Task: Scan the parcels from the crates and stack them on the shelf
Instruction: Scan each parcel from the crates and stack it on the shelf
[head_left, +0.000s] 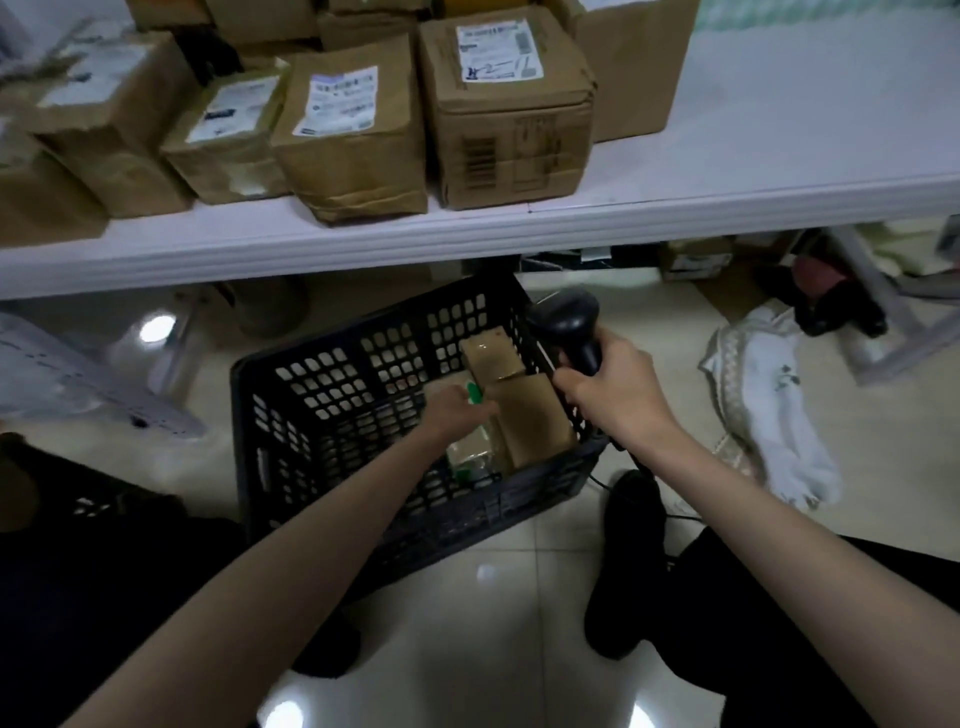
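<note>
— White and long, what is that big thing at the top?
— That is the shelf (675, 202). Brown cardboard parcels (358, 130) stand on it in a crowd, most with a white label on top. The biggest one near the front is a box with a barcode (511, 114) on its side.
— And the black thing on the shiny floor?
— That is a crate (332, 415) with lots of little holes. It sits just under the front edge of the shelf.
— What is inside it?
— A few brown parcels. Two of them (530, 415) lie by the right wall, one behind the other.
— What are the hands doing?
— The left hand (457, 410) reaches down into the crate and touches a parcel with green on it (470, 457). I cannot tell if the fingers are closed around it. The right hand (618, 389) grips a black scanner (569, 327) tight, right over the crate's right edge.
— Anything else?
— A white cloth (769, 410) lies on the floor at the right.
</note>
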